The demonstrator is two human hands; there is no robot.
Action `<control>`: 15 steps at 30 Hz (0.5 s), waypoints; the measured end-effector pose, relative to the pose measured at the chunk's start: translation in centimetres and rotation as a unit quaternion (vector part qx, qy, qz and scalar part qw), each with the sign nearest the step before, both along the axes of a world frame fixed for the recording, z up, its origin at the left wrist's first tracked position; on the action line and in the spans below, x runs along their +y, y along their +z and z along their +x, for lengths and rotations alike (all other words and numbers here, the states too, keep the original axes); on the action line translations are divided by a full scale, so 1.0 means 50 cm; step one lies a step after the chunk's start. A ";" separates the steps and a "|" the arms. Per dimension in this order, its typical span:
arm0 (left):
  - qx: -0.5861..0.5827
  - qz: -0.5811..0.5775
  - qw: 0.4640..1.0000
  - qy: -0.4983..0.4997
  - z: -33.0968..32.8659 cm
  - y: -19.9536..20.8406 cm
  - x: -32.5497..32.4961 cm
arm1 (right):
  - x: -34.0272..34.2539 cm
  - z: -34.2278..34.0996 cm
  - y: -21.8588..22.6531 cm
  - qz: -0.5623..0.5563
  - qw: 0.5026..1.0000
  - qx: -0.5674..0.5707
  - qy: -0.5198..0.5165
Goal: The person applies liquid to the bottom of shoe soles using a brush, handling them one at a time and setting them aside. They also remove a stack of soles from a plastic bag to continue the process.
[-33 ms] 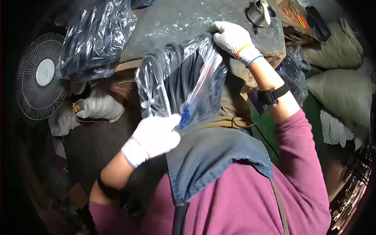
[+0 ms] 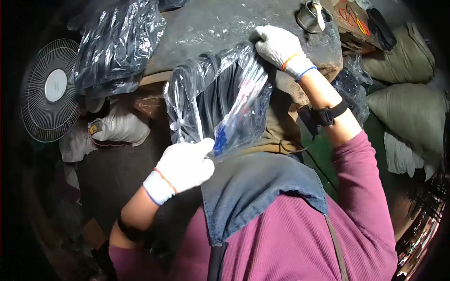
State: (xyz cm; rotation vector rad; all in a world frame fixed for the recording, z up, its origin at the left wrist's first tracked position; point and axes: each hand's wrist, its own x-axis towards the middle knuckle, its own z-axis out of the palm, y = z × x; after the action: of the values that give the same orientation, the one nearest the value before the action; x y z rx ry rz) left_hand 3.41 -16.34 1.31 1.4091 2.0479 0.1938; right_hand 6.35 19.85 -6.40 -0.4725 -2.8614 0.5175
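A clear plastic bag (image 2: 220,100) packed with several dark, ribbed strips stands at the near edge of the worktable, with blue and red print on its film. In a white glove, my left hand (image 2: 185,164) pinches the bag's near edge, beside a knotted bit of film. My right hand (image 2: 280,49), gloved too, is closed on the far right corner of the bag. Its fingertips are partly hidden behind the knuckles. The kind of strips inside cannot be made out.
On the worktable (image 2: 201,23), more film-wrapped dark bundles (image 2: 117,47) lie at the left and a tin with a brush (image 2: 311,18) stands at the far right. A fan (image 2: 55,86) is at the left. Scissors (image 2: 361,25) lie beyond the tin; green sacks (image 2: 408,112) fill the right.
My left hand has shifted slightly down and left along the bag's near edge, still gripping it. My right hand keeps its place.
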 end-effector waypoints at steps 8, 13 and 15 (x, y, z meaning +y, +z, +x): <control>-0.237 0.079 0.968 0.003 0.024 0.015 0.033 | -0.168 -0.038 0.071 0.081 0.953 -0.002 0.293; -0.056 0.162 0.982 -0.084 0.053 0.017 0.090 | -0.182 -0.093 0.098 0.085 0.940 -0.186 0.272; -0.109 0.165 0.976 -0.094 0.015 0.026 0.078 | -0.158 -0.101 0.110 0.073 0.928 -0.203 0.303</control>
State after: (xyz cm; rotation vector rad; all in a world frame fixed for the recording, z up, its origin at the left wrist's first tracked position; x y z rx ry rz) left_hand 4.18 -12.46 2.62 1.6886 1.7468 0.6029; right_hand 1.29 11.95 -0.89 0.4044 -3.3982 0.3078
